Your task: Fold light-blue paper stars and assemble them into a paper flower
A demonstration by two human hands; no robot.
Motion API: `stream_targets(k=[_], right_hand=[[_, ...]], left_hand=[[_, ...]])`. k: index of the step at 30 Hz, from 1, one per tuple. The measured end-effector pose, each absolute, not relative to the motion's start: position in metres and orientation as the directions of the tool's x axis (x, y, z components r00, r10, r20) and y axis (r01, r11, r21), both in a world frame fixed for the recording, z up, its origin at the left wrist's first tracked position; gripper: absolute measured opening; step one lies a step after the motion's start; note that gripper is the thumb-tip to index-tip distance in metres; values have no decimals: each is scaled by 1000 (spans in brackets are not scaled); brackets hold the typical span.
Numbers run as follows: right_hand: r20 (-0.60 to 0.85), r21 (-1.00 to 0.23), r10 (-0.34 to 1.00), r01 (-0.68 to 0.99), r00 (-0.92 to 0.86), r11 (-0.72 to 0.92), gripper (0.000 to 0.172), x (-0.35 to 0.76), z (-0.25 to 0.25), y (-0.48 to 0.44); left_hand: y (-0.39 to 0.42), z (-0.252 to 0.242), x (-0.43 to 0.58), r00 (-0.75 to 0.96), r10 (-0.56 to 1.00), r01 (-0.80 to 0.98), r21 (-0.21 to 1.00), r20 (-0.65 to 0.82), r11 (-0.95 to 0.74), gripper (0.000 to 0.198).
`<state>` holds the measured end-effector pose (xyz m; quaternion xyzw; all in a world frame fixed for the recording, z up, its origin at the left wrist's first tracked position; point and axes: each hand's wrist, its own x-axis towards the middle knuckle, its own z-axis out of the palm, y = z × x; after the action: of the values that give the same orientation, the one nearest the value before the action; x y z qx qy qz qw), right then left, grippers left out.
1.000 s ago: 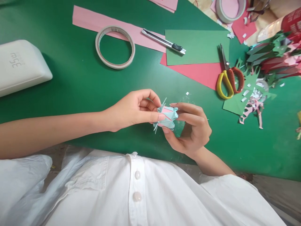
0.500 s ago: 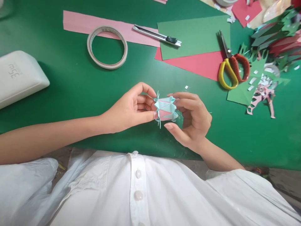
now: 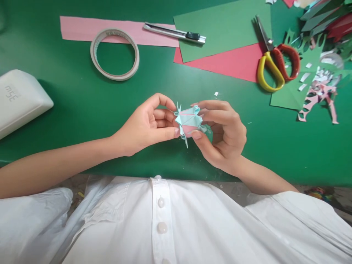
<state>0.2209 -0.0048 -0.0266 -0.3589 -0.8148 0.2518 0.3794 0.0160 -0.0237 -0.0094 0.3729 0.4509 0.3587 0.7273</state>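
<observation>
Between my two hands is a small folded paper ornament (image 3: 189, 120), light blue and pink, with curled loops and thin pointed strips along its edges. My left hand (image 3: 150, 123) pinches its left side between thumb and fingers. On the right side, my right hand (image 3: 224, 132) holds it too, with the thumb at the lower edge and the index finger at the upper corner. My right fingers hide part of its far side. The ornament is held just above the green table (image 3: 154, 80), tilted a little.
Beyond my hands lie a tape roll (image 3: 93, 55), a pink paper strip (image 3: 74, 28), a box cutter (image 3: 176, 33), green paper (image 3: 220, 33) and red paper (image 3: 228, 66). Scissors (image 3: 271, 55) rest at the right near paper scraps (image 3: 319, 99). A white case (image 3: 22, 99) sits at left.
My right thumb has moved up onto the ornament's lower edge, and the fingers have closed in. The ornament has turned slightly. The view has shifted a little.
</observation>
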Motion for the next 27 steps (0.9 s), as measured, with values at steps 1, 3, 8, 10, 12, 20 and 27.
stream_targets(k=[1,3,8,10,12,20,27], right_hand=[[434,-694,784,389,-444,605,13,220,-26,-6],[456,-721,780,336,-428,606,15,218,-27,-7],[465,-755,782,276,-416,595,20,216,-27,-8],[455,-740,781,307,-427,599,18,216,-26,-8],[474,-715,765,315,-437,623,18,217,-25,-7],[494,-662,733,344,-467,666,24,223,-25,-4],[494,-668,740,345,-457,659,26,222,-26,-4]], left_hand=[[-24,-9,16,331,859,-181,868,-390,463,48],[-24,-9,17,330,859,-174,869,-393,464,48],[-25,-8,17,324,862,-167,873,-390,457,47],[-26,-8,17,318,867,-172,876,-383,450,46],[-26,-7,17,314,869,-175,877,-382,448,45],[-25,0,15,314,867,-216,861,-386,461,40],[-23,-1,14,329,854,-203,854,-402,480,44]])
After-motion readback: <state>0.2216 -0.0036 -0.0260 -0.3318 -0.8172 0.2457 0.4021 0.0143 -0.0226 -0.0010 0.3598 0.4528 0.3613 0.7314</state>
